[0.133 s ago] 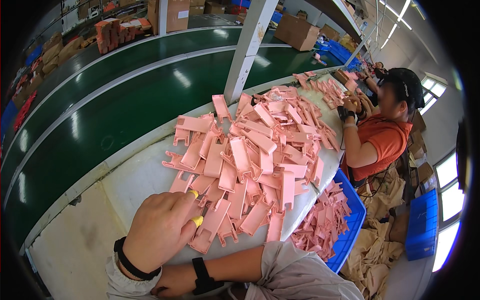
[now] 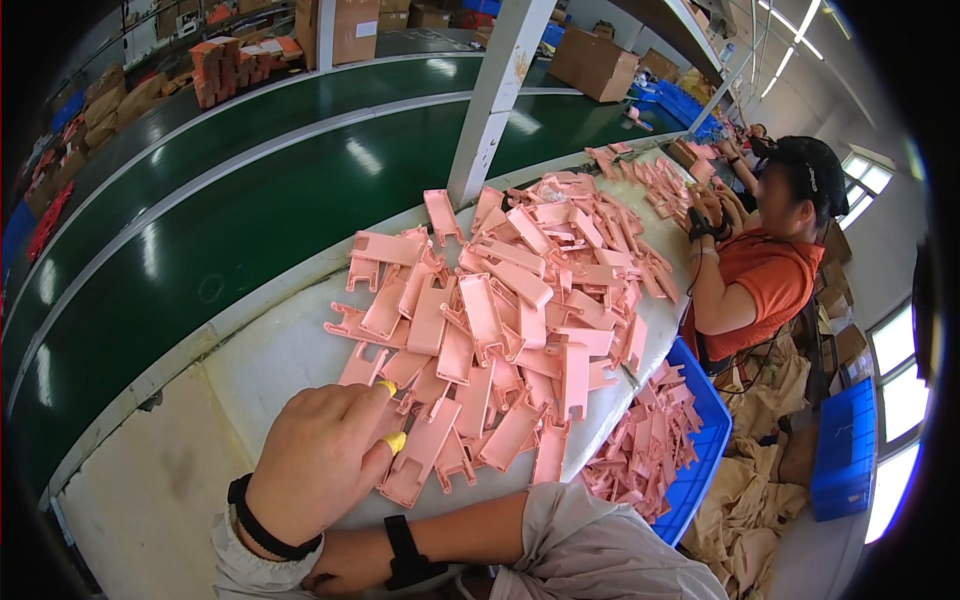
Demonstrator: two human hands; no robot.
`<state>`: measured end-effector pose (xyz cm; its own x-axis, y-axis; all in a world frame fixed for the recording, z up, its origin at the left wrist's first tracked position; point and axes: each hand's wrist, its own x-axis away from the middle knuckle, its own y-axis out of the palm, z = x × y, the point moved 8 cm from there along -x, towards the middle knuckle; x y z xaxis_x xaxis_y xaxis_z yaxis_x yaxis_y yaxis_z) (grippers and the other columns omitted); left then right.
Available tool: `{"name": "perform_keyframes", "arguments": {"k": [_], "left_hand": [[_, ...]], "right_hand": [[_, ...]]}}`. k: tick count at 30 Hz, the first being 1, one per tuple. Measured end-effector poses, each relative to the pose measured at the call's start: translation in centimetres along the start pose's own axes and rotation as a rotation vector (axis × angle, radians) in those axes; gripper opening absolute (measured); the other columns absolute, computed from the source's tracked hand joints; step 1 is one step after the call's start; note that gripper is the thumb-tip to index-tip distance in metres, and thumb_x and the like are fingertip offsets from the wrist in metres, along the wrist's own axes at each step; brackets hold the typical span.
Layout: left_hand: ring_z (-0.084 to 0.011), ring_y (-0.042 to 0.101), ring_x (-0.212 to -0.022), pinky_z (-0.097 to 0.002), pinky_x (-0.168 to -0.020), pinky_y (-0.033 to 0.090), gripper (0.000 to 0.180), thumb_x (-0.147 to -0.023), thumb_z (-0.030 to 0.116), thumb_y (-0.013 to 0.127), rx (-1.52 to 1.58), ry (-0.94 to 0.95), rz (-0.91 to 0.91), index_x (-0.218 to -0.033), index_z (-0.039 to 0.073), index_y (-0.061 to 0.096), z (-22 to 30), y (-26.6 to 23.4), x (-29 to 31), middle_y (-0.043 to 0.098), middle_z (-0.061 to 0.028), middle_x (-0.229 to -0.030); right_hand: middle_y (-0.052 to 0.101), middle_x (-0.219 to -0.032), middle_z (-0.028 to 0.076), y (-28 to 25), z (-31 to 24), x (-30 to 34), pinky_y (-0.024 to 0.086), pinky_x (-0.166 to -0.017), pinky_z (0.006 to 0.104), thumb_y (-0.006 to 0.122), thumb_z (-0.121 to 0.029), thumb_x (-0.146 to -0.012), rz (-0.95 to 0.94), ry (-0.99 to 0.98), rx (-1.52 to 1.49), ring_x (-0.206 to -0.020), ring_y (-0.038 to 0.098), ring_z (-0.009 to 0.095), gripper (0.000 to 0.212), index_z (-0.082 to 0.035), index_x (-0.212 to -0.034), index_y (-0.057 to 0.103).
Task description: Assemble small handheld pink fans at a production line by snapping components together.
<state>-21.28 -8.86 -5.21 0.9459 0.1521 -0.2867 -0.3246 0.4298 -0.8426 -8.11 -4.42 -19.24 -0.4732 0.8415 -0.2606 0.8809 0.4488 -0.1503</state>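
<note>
Pieces [image 2: 484,305] of pink, smooth plastic lie heaped on the worktop [image 2: 290,350], from its far edge, by the post [image 2: 490,110], toward its near edge. The left hand [image 2: 320,440] is at the heap's near left fringe, thumb and forefinger spread, their yellow caps [image 2: 396,442] against or just over the closest pieces; its other fingers are hidden. The right hand [image 2: 345,562] is partly covered by the left cuff [image 2: 240,565], so whether it pinches anything I cannot tell.

The heap looks loose, so pulling out a low piece could set those above sliding. At the right edge, a nudge could tip some into the blue bin [image 2: 712,440] below, among the pink parts [image 2: 650,440] there. Notched ends could hook and drag a neighbour along; the crossed arms could hamper each other.

The pieces are long and shallow: some show a hollow with raised walls, others a flat back, many with forked ends. The worktop is pale and slick-looking, yellowish toward its left end; the belt [image 2: 280,220] past its far edge is glossy green.
</note>
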Motion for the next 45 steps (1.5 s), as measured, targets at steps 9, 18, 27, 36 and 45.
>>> {"name": "perform_keyframes", "arguments": {"k": [9, 18, 27, 36, 45], "left_hand": [[-0.0330, 0.057, -0.082, -0.0393, -0.075, 0.045, 0.038, -0.071, 0.011, 0.065, 0.004, -0.012, -0.014, -0.105, 0.001, 0.052, -0.10, 0.08, 0.00, 0.060, -0.0164, -0.090], [-0.0330, 0.057, -0.082, -0.0393, -0.075, 0.045, 0.038, -0.071, 0.012, 0.065, 0.006, -0.014, -0.012, -0.105, 0.001, 0.052, -0.08, 0.03, 0.02, 0.060, -0.0163, -0.090], [-0.0293, 0.057, -0.083, -0.0384, -0.073, 0.044, 0.036, -0.069, 0.008, 0.059, -0.014, 0.011, -0.007, -0.102, -0.003, 0.051, 0.10, -0.01, -0.03, 0.059, -0.0136, -0.090], [-0.0288, 0.057, -0.082, -0.0383, -0.072, 0.044, 0.035, -0.069, 0.008, 0.058, -0.014, 0.024, -0.009, -0.101, -0.003, 0.050, 0.17, -0.01, -0.04, 0.059, -0.0127, -0.090], [-0.0286, 0.056, -0.080, -0.0382, -0.071, 0.044, 0.035, -0.069, 0.008, 0.059, -0.008, 0.025, -0.003, -0.101, -0.003, 0.050, 0.18, -0.02, -0.05, 0.058, -0.0123, -0.088]], "right_hand": [[0.063, -0.081, 0.014, 0.20, 0.23, -0.08, 0.047, -0.071, 0.0352, 0.055, -0.013, -0.073, -0.033, 0.032, 0.014, -0.077, 0.060, 0.028, 0.018, -0.002, -0.084, 0.063], [0.063, -0.081, 0.013, 0.13, 0.24, 0.00, 0.047, -0.071, 0.0351, 0.056, -0.013, -0.073, -0.029, 0.028, 0.009, -0.077, 0.060, 0.028, 0.017, -0.002, -0.084, 0.063], [0.063, -0.080, 0.014, 0.05, 0.06, -0.03, 0.047, -0.070, 0.0349, 0.055, -0.012, -0.072, -0.029, 0.019, -0.013, -0.077, 0.060, 0.028, 0.017, -0.001, -0.083, 0.062], [0.063, -0.081, 0.015, -0.13, -0.23, 0.00, 0.047, -0.071, 0.0353, 0.055, -0.012, -0.072, -0.030, 0.020, -0.013, -0.077, 0.060, 0.029, 0.018, 0.000, -0.083, 0.062], [0.063, -0.079, 0.015, -0.14, -0.30, -0.01, 0.047, -0.071, 0.0355, 0.054, -0.011, -0.071, -0.004, 0.008, -0.013, -0.076, 0.060, 0.029, 0.017, 0.000, -0.080, 0.062]]}}
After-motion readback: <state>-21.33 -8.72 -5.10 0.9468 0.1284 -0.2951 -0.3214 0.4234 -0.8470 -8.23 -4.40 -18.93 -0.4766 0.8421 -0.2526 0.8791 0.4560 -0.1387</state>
